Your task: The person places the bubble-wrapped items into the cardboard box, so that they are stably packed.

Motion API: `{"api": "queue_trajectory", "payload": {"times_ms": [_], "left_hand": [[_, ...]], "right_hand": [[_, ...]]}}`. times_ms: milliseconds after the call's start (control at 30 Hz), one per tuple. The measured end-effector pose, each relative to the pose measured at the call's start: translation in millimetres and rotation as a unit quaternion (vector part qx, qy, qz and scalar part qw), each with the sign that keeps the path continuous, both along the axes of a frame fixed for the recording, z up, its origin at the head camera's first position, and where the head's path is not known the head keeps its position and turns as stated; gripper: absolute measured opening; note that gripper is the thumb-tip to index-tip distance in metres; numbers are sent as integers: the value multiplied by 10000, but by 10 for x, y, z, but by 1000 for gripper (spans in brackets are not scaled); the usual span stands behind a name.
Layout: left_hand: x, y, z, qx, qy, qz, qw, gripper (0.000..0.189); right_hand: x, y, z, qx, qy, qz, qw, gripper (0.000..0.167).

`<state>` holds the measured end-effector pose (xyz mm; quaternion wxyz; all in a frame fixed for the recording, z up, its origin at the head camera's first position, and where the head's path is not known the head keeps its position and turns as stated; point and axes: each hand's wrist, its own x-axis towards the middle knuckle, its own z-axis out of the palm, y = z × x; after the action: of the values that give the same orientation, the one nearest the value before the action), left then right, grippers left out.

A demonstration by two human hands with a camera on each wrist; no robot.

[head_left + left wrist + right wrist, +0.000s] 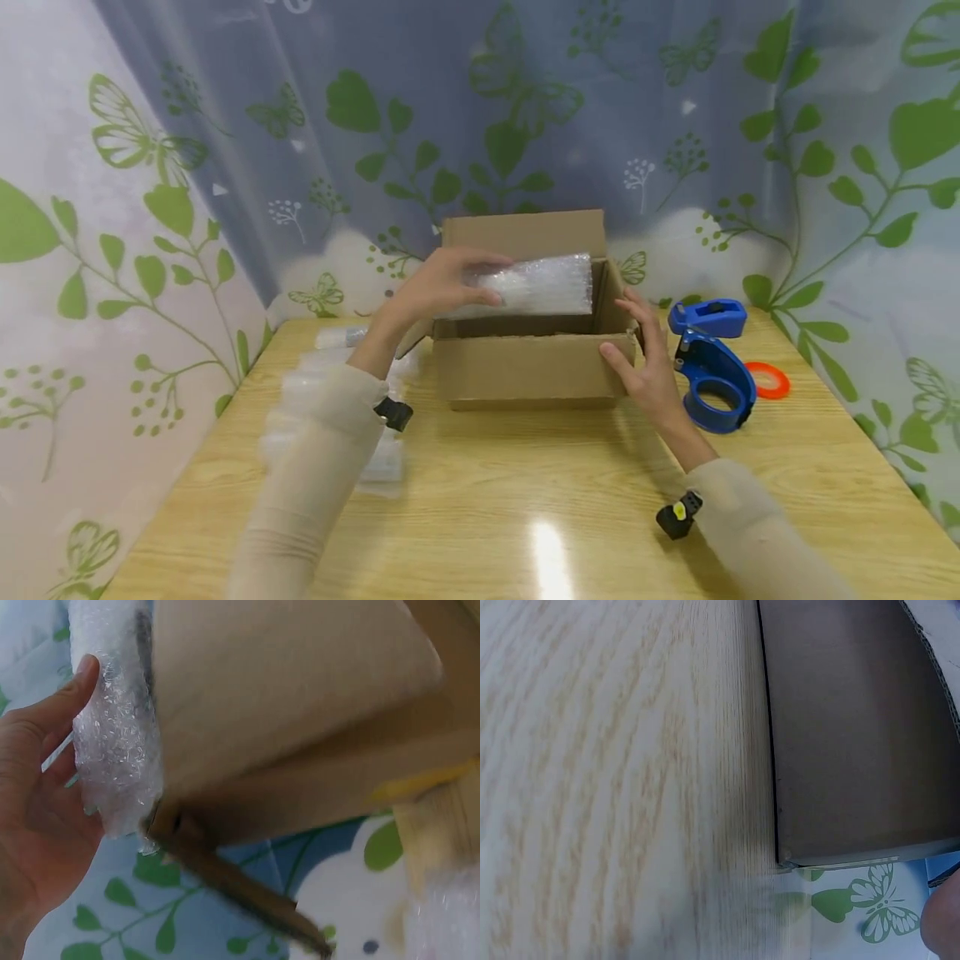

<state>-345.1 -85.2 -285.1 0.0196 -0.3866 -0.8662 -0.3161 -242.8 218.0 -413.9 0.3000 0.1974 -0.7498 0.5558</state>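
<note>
A bubble-wrapped bundle [551,285] lies across the opening of a cardboard box [532,371], its left end gripped between the thumb and fingers of my left hand [442,283]. From the left wrist, the bubble wrap [112,735] appears beside a box flap [300,690]; what it wraps is not clear. My right hand [652,375] holds the box's front right corner, thumb on the front face and fingers along the right side. The right wrist view catches the box wall [862,735] and one fingertip [943,919]. The box's floor is hidden.
Several bubble-wrapped pieces [300,387] lie left of the box, partly behind my left arm. On the right are a small blue tape dispenser [708,318], a larger blue tape cutter [738,379] and an orange-red ring [780,383]. A patterned curtain hangs behind the wooden table [480,492].
</note>
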Motion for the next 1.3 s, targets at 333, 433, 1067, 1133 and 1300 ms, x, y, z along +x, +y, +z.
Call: {"api": "queue_trajectory", "payload": {"times_ms": [333, 433, 1067, 1133, 1300], "left_hand": [[-108, 254, -288, -407, -330, -45, 9986, 55], [-121, 295, -391, -541, -374, -38, 9978, 54], [-219, 452, -582, -1703, -543, -277, 9835, 39], [-219, 448, -588, -1727, -641, -284, 9825, 40], [-210, 436, -577, -1617, -900, -287, 9823, 45]], "right_hand": [[11, -66, 14, 21, -53, -43, 10000, 59], [16, -57, 4, 38, -68, -72, 9999, 58], [62, 16, 3, 85, -120, -149, 9998, 59], [62, 20, 8, 74, -163, -99, 9998, 58], [54, 31, 21, 60, -255, 38, 9997, 57]]}}
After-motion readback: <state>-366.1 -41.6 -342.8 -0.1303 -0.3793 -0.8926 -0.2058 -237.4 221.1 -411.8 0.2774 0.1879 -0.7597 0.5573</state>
